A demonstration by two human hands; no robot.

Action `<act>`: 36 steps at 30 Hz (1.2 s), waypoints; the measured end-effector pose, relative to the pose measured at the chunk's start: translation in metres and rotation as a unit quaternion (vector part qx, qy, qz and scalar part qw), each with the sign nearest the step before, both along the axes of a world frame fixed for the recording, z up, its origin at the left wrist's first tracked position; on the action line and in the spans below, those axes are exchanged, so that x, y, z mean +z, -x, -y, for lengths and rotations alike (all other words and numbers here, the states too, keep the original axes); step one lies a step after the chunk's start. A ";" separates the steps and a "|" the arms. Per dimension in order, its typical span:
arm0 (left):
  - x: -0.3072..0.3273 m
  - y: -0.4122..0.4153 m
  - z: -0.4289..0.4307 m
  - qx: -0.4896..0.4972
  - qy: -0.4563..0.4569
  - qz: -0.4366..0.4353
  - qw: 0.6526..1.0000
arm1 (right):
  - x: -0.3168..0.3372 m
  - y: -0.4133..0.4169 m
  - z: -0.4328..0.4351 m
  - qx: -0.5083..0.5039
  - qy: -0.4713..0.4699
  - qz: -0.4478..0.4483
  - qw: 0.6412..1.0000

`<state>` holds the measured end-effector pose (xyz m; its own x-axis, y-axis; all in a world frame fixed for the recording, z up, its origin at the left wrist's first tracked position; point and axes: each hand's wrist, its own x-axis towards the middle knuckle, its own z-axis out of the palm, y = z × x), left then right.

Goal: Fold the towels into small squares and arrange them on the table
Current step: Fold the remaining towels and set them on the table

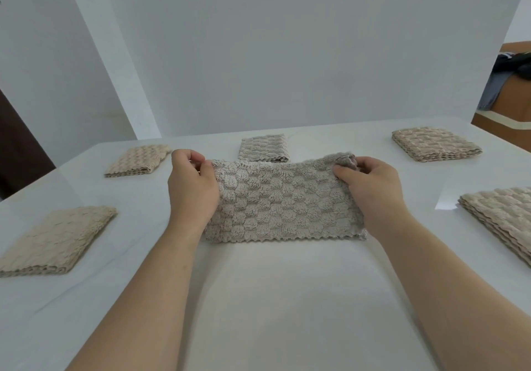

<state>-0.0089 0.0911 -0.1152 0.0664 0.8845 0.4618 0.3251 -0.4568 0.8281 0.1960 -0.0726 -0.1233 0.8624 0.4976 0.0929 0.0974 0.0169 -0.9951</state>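
Two hands are gripping a grey towel (283, 201) at table (273, 298) centre: left hand (192, 186) is pinching its left end with curled fingers, right hand (373, 188) is pinching the bunched top-right corner. Folded towels are lying around, one (263, 148) just behind.

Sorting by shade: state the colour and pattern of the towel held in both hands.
The towel is greyish beige with a puffy checked weave, seen in the head view.

One wide-angle view, worn on the person's head, faces forward and down across the glossy white table (273, 313) to the plain white wall (287, 54). It sits close: the grey-beige fluffy towel (284, 206) fills mid-frame.
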 end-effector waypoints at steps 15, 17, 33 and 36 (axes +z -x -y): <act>0.022 -0.014 0.063 -0.122 -0.049 0.041 0.990 | 0.007 0.062 -0.005 0.136 -0.029 0.051 0.989; 0.021 -0.015 0.067 -0.137 -0.058 0.032 0.988 | 0.006 0.066 -0.004 0.137 -0.030 0.066 0.988; 0.028 -0.011 0.079 -0.167 -0.091 0.028 0.981 | 0.010 0.082 0.002 0.229 -0.075 0.068 0.968; 0.028 -0.011 0.080 -0.176 -0.092 0.015 0.980 | 0.005 0.079 0.000 0.233 -0.069 0.090 0.966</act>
<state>0.0024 0.0112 -0.0876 0.3366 0.7113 0.6170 0.0982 -0.6782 0.7283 0.1173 -0.0723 -0.1185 0.5124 0.7994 0.3137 0.2178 0.2324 -0.9479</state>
